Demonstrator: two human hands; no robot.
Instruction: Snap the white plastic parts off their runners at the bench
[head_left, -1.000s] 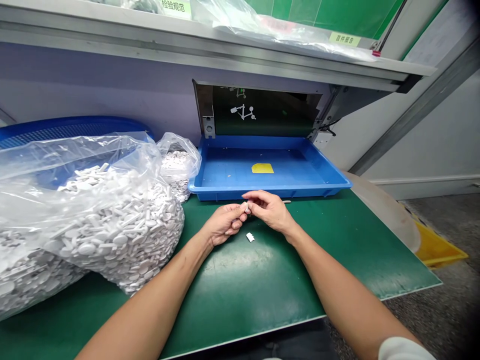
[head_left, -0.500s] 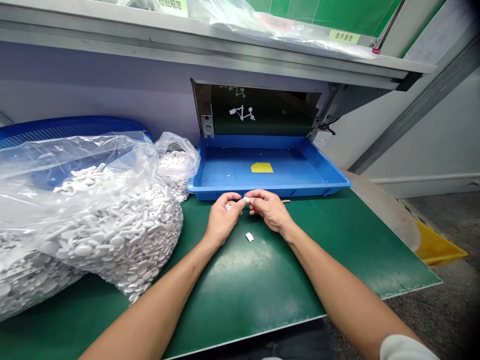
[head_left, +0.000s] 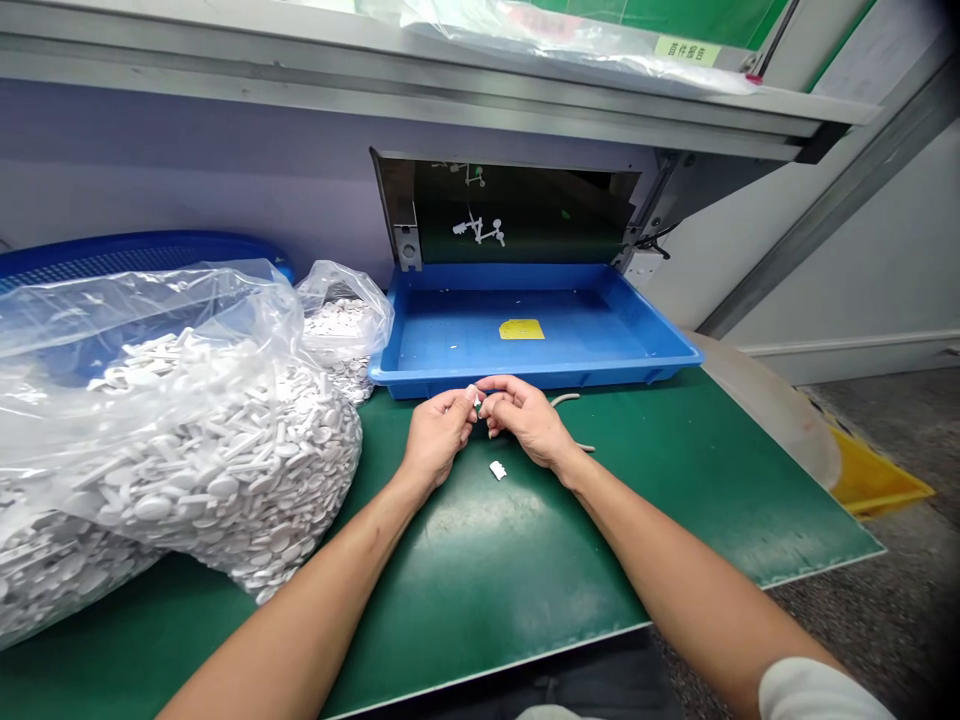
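My left hand (head_left: 440,430) and my right hand (head_left: 526,418) meet over the green table, close to the front wall of the blue tray (head_left: 536,381). Between thumb and fingertips my left hand pinches a small white plastic part (head_left: 477,400). My right hand is curled with its fingertips right beside that part; whether they grip it is hard to see. Just below the hands lies a flat white piece (head_left: 498,469) with a notched edge. Behind my right hand, a thin beige curved strip (head_left: 566,398) rests on the table.
Large clear bags of white plastic parts (head_left: 225,470) fill the left side, before a blue basket (head_left: 150,245). A smaller bag (head_left: 341,325) stands beside the tray. White branched pieces (head_left: 480,230) sit on a dark belt (head_left: 525,210) behind the tray. A metal shelf (head_left: 450,105) overhangs.
Both hands have shifted slightly left. The small white part has turned in the fingers, and the white bit seen in my left palm is now hidden. More of the beige strip shows.
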